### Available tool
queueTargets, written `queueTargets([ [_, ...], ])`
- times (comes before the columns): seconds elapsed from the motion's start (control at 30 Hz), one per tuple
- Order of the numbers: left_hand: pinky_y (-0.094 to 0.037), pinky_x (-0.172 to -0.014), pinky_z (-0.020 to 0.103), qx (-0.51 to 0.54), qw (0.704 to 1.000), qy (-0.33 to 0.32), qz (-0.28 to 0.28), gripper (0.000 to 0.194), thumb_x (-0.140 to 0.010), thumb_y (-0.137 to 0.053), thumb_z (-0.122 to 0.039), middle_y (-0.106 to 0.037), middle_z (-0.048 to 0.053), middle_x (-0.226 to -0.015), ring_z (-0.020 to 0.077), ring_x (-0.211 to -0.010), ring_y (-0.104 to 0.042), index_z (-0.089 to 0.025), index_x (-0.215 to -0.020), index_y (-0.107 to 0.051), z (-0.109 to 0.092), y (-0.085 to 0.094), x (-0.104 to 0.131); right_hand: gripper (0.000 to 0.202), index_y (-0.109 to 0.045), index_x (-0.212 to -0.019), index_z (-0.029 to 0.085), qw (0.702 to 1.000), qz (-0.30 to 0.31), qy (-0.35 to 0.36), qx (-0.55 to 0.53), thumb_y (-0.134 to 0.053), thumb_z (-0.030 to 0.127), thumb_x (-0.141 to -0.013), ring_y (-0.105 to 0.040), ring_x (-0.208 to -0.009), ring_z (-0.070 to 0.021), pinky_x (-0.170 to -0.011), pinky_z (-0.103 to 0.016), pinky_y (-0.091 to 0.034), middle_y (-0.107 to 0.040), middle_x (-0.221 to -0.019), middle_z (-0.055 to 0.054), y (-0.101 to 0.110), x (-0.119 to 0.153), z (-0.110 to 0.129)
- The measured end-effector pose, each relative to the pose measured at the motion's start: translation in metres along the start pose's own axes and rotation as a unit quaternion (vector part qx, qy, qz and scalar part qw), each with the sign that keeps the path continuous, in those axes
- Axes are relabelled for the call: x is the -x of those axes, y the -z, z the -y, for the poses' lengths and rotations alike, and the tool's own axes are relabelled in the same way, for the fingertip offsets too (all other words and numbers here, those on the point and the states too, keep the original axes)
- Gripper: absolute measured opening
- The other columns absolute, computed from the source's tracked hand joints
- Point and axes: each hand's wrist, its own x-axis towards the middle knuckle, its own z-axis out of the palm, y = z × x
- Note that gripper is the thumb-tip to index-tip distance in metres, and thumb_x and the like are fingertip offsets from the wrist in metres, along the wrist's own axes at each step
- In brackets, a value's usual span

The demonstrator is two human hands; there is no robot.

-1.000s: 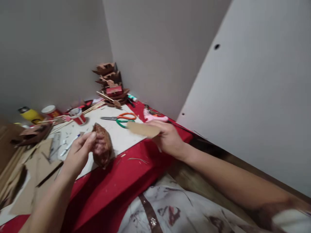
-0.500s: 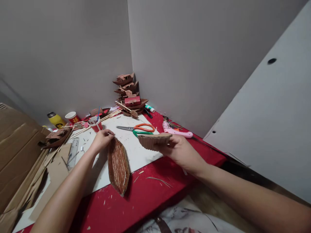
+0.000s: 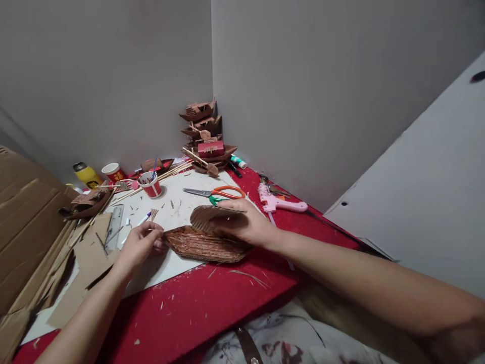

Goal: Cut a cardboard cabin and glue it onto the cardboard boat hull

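A brown cardboard boat hull (image 3: pixel 208 246) lies sideways across the edge of the white sheet, its ribbed inside facing up. My left hand (image 3: pixel 144 241) pinches the hull's left tip between thumb and fingers. Above the hull's far side, my right hand (image 3: pixel 244 220) holds a curved piece of corrugated cardboard (image 3: pixel 206 217). Its fingers are partly hidden behind that piece. Scissors (image 3: pixel 214 193) with orange and green handles lie just beyond my right hand.
A pink glue gun (image 3: pixel 282 203) lies on the red table (image 3: pixel 182 323) at the right. Stacked model boats (image 3: pixel 210 149) stand in the corner. A paper cup (image 3: pixel 151 187), sticks, a ruler (image 3: pixel 114 227) and cardboard scraps (image 3: pixel 89 258) are at the left.
The hull has turned from pointing toward me to lying sideways. My left hand has moved down and left with its tip. My right hand has brought the curved piece left, over the hull.
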Motion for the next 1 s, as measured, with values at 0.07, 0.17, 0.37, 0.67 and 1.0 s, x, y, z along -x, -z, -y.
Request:
queueTargets([
  [0.07, -0.051, -0.061, 0.032, -0.017, 0.999, -0.034, -0.028, 0.028, -0.066, -0.067, -0.041, -0.066, 0.002, -0.067, 0.0198, -0.063, -0.064, -0.018, -0.080, -0.061, -0.002, 0.003, 0.004, 0.008, -0.065, -0.075, 0.015, 0.996, 0.026, -0.014, 0.083, -0.065, 0.023, -0.078, -0.060, -0.071, -0.0168, -0.064, -0.028, -0.048, -0.066, -0.075, -0.002, -0.001, -0.005, -0.003],
  [0.17, -0.048, -0.087, 0.035, -0.047, 0.994, -0.092, -0.044, 0.032, -0.067, -0.071, -0.040, -0.070, 0.006, -0.096, 0.0235, -0.094, -0.065, -0.019, -0.090, -0.065, -0.011, 0.002, 0.007, 0.009, -0.062, -0.067, 0.015, 0.984, 0.040, -0.024, 0.174, -0.065, 0.017, -0.076, -0.055, -0.064, -0.0133, -0.058, -0.023, -0.041, -0.060, -0.066, 0.001, -0.003, -0.009, -0.007],
  [0.37, -0.041, -0.098, 0.042, -0.196, 0.955, -0.198, 0.104, 0.033, -0.077, -0.062, -0.033, -0.068, 0.007, -0.110, 0.0274, -0.110, -0.059, -0.020, -0.107, -0.062, -0.039, -0.018, 0.003, 0.006, -0.066, -0.070, 0.016, 0.967, 0.046, -0.016, 0.249, -0.065, 0.013, -0.074, -0.052, -0.065, -0.0123, -0.060, -0.022, -0.034, -0.060, -0.070, 0.000, -0.004, -0.011, -0.011],
  [0.67, -0.048, -0.084, 0.033, -0.184, 0.937, -0.247, 0.164, 0.019, -0.075, -0.051, -0.015, -0.070, 0.003, -0.091, 0.0201, -0.089, -0.064, -0.019, -0.090, -0.062, -0.037, -0.036, -0.015, 0.010, -0.069, -0.080, 0.016, 0.943, 0.080, 0.041, 0.321, -0.065, 0.011, -0.073, -0.054, -0.071, -0.0146, -0.063, -0.023, -0.034, -0.063, -0.075, -0.001, 0.001, -0.013, -0.021],
  [1.0, -0.048, -0.082, 0.027, -0.191, 0.931, -0.285, 0.123, 0.025, -0.084, -0.051, -0.013, -0.068, 0.002, -0.100, 0.0163, -0.092, -0.063, -0.022, -0.106, -0.059, -0.033, -0.028, 0.006, 0.010, -0.066, -0.085, 0.017, 0.911, 0.161, 0.059, 0.374, -0.064, 0.014, -0.075, -0.051, -0.071, -0.0160, -0.057, -0.026, -0.028, -0.058, -0.077, -0.003, 0.002, -0.013, -0.016],
])
